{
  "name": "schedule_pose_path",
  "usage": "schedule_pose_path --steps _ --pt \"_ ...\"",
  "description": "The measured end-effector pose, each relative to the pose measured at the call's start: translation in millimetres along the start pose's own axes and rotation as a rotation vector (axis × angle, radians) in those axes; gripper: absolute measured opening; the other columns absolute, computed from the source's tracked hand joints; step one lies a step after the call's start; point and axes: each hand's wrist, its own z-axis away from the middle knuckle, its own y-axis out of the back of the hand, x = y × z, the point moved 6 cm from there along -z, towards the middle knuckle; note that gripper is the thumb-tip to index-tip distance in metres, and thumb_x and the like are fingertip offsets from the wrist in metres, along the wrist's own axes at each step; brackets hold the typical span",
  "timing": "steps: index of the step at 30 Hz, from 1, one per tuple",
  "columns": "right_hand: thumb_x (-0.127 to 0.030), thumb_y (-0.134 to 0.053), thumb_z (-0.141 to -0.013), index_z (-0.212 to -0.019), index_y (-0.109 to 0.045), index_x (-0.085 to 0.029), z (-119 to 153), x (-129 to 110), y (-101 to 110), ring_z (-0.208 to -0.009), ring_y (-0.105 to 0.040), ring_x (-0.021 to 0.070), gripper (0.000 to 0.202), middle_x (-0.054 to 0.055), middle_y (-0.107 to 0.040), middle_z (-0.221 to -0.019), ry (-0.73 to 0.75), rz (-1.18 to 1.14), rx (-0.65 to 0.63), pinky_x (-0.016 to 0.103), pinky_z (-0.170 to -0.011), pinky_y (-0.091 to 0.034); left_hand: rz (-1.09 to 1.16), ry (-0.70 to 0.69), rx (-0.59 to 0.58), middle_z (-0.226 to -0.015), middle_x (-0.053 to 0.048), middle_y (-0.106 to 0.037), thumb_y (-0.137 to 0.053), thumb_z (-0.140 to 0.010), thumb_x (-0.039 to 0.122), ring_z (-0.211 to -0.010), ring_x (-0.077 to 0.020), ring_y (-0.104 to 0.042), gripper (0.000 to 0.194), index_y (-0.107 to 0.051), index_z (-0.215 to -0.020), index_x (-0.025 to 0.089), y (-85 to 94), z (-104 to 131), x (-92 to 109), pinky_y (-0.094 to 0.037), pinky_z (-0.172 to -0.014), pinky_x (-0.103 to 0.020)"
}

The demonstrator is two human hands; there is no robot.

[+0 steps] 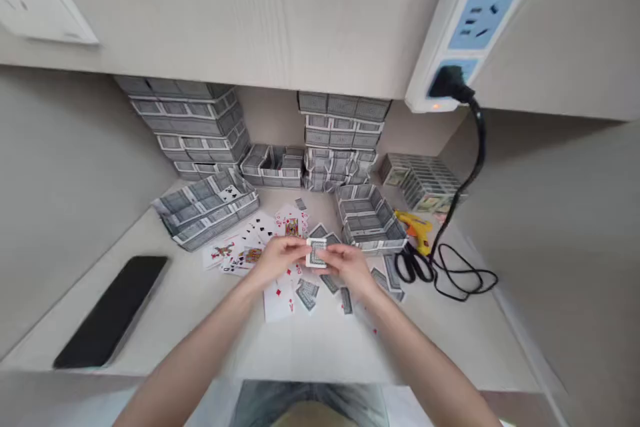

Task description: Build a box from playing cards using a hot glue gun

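Observation:
Between my two hands, above the middle of the table, is a playing card [316, 253] with its patterned grey back showing. It looks shorter than a full card. My left hand [280, 256] pinches its left edge, and my right hand [346, 261] grips its right side with the thumb on top. Face-up playing cards [235, 252] lie spread to the left of my left hand. Below the hands are a red diamond card [279, 300] and a few small grey-backed card pieces [307, 293]. More face-down cards [393, 273] rest beyond my right wrist.
Open trays built of cards stand left [210, 207] and right [370, 217]. Stacked card boxes [200, 123] rise at the back. On the right are a yellow glue gun [416, 228], black scissors [413, 265] and a cable [480, 140]; at left, a black phone [113, 310].

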Motion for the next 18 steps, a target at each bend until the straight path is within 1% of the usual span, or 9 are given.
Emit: schedule_pose_path --steps 3,5,8,14,18 --pt "-0.041 -0.077 -0.05 -0.069 -0.065 -0.012 0 1 0 -0.064 -0.063 0.0164 0.036 0.002 -0.066 -0.067 -0.031 0.005 -0.065 0.035 -0.067 -0.055 0.008 0.015 0.002 -0.069 -0.002 -0.069 -0.072 -0.058 0.028 -0.06 -0.0106 -0.06 0.026 -0.069 -0.078 0.011 2.9 0 -3 -0.05 -0.064 -0.024" --pt "-0.041 -0.077 -0.05 -0.069 -0.066 -0.012 1 1 0 -0.061 -0.063 0.0154 0.036 0.002 -0.065 -0.065 -0.042 0.017 -0.08 0.033 -0.065 -0.056 -0.006 0.042 -0.007 -0.07 -0.002 -0.069 -0.072 -0.058 0.03 -0.061 -0.0115 -0.06 0.028 -0.068 -0.079 0.011 3.8 -1 -6 -0.051 -0.063 -0.025" --pt "-0.039 -0.078 -0.05 -0.066 -0.066 -0.011 1 1 0 -0.057 -0.061 0.0134 0.034 0.001 -0.064 -0.063 -0.045 0.046 -0.069 0.031 -0.063 -0.056 -0.061 0.092 -0.011 -0.069 -0.002 -0.068 -0.072 -0.058 0.033 -0.061 -0.0134 -0.061 0.031 -0.068 -0.079 0.012 5.1 -2 -11 -0.053 -0.061 -0.027" --pt "-0.037 -0.079 -0.047 -0.061 -0.066 -0.011 2 3 -2 -0.053 -0.06 0.0117 0.032 0.0 -0.062 -0.057 -0.069 0.067 -0.032 0.029 -0.06 -0.056 -0.156 0.107 0.06 -0.063 -0.001 -0.068 -0.074 -0.054 0.036 -0.058 -0.0149 -0.062 0.034 -0.069 -0.076 0.012 10.2 -4 -15 -0.054 -0.06 -0.029" --pt "-0.036 -0.08 -0.045 -0.06 -0.066 -0.011 1 4 0 -0.052 -0.061 0.0123 0.032 0.0 -0.063 -0.056 -0.081 0.074 -0.015 0.028 -0.058 -0.056 -0.14 0.122 0.029 -0.063 -0.001 -0.068 -0.074 -0.053 0.036 -0.06 -0.0148 -0.063 0.035 -0.07 -0.076 0.012 8.5 -2 -16 -0.054 -0.064 -0.03"
